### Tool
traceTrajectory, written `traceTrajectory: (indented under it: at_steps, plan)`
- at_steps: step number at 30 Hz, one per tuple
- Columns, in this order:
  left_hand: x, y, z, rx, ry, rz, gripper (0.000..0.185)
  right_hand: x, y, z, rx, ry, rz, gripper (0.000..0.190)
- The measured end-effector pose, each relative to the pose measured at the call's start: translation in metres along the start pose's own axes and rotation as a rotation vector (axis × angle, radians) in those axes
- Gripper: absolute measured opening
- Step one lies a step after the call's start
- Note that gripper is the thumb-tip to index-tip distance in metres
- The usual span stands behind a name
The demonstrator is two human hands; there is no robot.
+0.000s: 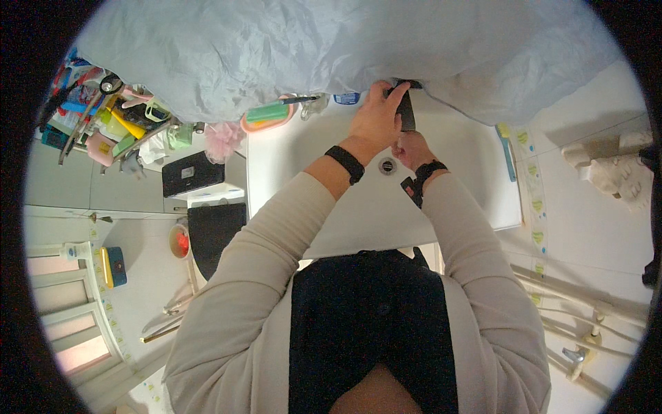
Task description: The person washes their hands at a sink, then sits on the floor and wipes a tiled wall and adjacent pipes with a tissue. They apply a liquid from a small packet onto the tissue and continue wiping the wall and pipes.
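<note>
My left hand reaches over a black faucet at the back of a white washbasin, its fingers bent around the upper part. Just below the end of the spout is my right hand, with its fingers curled in; whether something is inside them cannot be seen. A metal drain lies in the basin to the left of this hand. Each wrist wears a black band, and a small dark device sits at the right one.
Large grey-blue crumpled fabric hangs behind the basin. Along the back left are a soap dish, a pink bath puff and a blue-labelled container. A toothbrush-like blue brush lies at the right rim. Racks with bottles crowd the left.
</note>
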State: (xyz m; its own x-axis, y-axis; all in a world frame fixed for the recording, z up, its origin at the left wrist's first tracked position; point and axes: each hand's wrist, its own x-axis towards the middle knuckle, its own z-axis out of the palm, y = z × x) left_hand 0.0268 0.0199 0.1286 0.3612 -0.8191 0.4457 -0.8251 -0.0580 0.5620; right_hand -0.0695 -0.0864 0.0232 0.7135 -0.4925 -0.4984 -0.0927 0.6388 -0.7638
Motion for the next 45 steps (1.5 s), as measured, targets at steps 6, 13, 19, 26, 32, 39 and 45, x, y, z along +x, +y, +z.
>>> traceTrajectory:
  at_steps: [6, 13, 19, 26, 32, 39, 45]
  plan:
    - [-0.002, -0.005, 0.001, 0.002, -0.049, -0.024, 0.066, 0.003, 0.003, 0.001, -0.416, 0.058, 0.047, 0.02]
    - [-0.003, -0.013, 0.012, -0.011, -0.023, -0.006, 0.069, -0.004, 0.008, -0.004, -0.593, 0.051, 0.021, 0.027]
    - [-0.009, -0.014, 0.013, 0.002, -0.056, -0.031, 0.063, -0.019, 0.005, -0.02, -1.554, -0.083, -0.623, 0.024]
    - [-0.018, 0.0, 0.014, 0.046, -0.007, -0.086, 0.052, -0.071, 0.008, -0.038, -1.303, -0.09, -0.265, 0.029]
    - [-0.025, 0.025, 0.016, 0.086, 0.036, -0.159, 0.056, -0.109, 0.011, -0.065, -0.783, 0.005, -0.168, 0.021]
    - [-0.042, 0.101, 0.061, -0.04, -0.208, -0.048, 0.057, -0.169, 0.038, -0.107, -1.039, 0.351, -0.786, 0.024]
    - [-0.064, 0.199, 0.104, -0.265, -0.466, 0.356, 0.044, -0.28, 0.048, -0.15, -1.047, 0.435, -0.751, 0.03]
